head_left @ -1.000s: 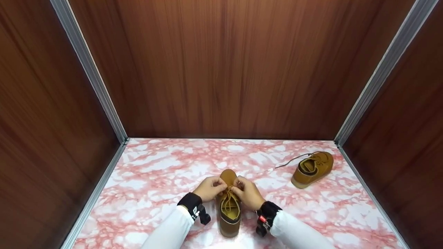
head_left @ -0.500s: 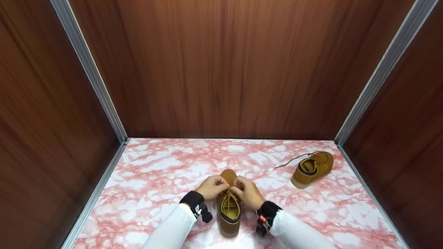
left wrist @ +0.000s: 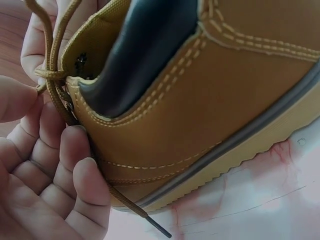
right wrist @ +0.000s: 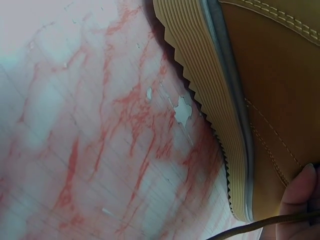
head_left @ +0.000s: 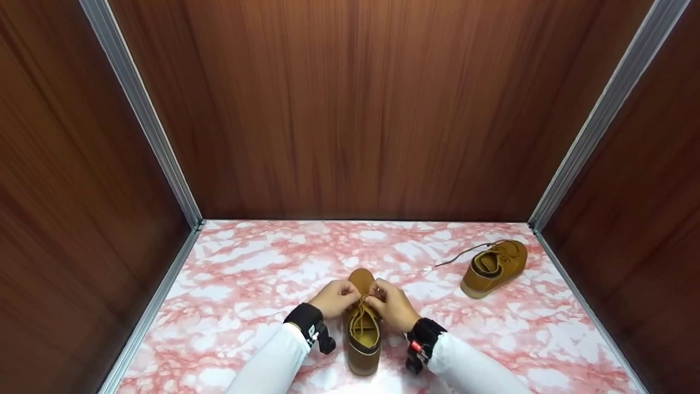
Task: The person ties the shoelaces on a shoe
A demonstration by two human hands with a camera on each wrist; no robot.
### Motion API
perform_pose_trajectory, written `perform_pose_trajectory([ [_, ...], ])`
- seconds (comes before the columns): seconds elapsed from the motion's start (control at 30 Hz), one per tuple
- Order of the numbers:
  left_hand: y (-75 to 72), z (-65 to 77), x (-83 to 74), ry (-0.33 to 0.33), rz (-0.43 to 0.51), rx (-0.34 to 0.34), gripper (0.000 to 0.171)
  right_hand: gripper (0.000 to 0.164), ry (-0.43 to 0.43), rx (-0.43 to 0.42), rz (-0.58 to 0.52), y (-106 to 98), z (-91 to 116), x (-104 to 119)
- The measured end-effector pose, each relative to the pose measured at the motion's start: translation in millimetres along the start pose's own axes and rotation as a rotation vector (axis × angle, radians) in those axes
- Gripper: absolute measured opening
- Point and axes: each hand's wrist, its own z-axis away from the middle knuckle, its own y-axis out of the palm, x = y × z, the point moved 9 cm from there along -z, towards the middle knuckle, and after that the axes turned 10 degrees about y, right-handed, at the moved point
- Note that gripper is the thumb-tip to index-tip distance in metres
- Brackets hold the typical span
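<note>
Head view, middle shoe (head_left: 363, 353): tan, sole down on the marbled surface (head_left: 246, 262), between both hands, with toe pointing away from the person.
Head view, laces (head_left: 359, 323): over the front of the middle shoe's opening, looped back toward the heel.
Head view, left hand (head_left: 334, 299): at the left side of the middle shoe's lacing, thumb and finger pinched together on a lace.
Head view, right hand (head_left: 396, 307): opposite, at the right side of the middle shoe's lacing, likewise pinching a lace.
Head view, second shoe (head_left: 500, 272): beyond and to the right of the middle shoe, well apart, with one lace trailing back toward it.
Head view, wood-grain panels (head_left: 350, 109): beyond the middle shoe and to both sides.
Left wrist view, knot (left wrist: 50, 74): at the front of the middle shoe's opening.
Left wrist view, left hand: just beside the middle shoe's front, thumb and finger clamped on lace near the knot.
Left wrist view, lace tip (left wrist: 160, 227): dark, down beside the middle shoe's sole.
Right wrist view, right hand: only partly visible, beside the middle shoe's upper, behind a crossing lace; from here, impossible to tell the grip.
</note>
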Motion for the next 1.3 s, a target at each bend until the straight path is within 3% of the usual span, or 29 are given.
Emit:
perform_pose_trajectory([
  [0.27,-1.1,0.9,2.1,0.025,-0.018,0.001,0.021,0.019,-0.012,0.025,0.009,-1.8,-0.1,-2.6],
  [0.53,-3.6,5.9,4.6,-0.013,0.021,-0.013,0.020,0.018,0.038,0.073,-0.002,-7.2,3.5,-7.6],
  [0.9,-3.0,7.7,8.2,-0.044,0.063,-0.028,0.019,0.017,-0.033,0.020,0.084,-27.1,9.0,-0.4],
  [1.07,-3.1,8.1,9.7,-0.050,0.068,-0.037,0.019,0.012,-0.058,0.056,0.085,-29.7,13.0,6.8],
  [1.3,-2.7,7.9,6.6,-0.031,0.080,-0.047,0.019,0.033,-0.006,0.152,0.079,-20.6,17.4,16.9],
])
